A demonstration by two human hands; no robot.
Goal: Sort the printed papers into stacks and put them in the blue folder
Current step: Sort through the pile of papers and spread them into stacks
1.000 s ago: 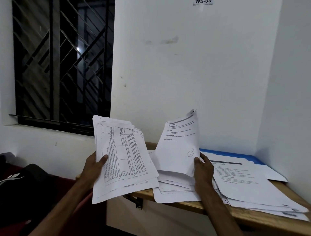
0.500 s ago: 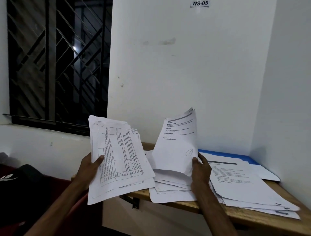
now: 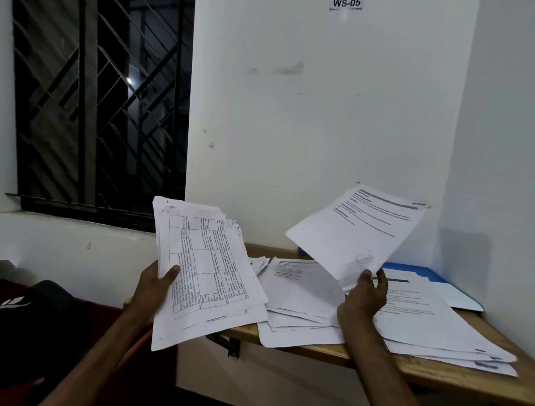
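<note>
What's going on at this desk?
A person is mid-sort. The left hand holds a stack topped by a table printout. The right hand pinches one text sheet, tilted above the loose piles on the wooden desk. The blue folder lies back right, partly under papers.

Only one sign I can read: WS-05.

The white label [image 3: 346, 4] on the wall [image 3: 318, 116] above my worktop [image 3: 419, 369] reads "WS-05" in dark capitals. The stack of printed papers [image 3: 202, 266] in my left hand [image 3: 153, 289] and the single sheet [image 3: 356, 229] in my right hand [image 3: 363, 298] carry print too small to read. Each has a circled pen mark I cannot make out.
</note>
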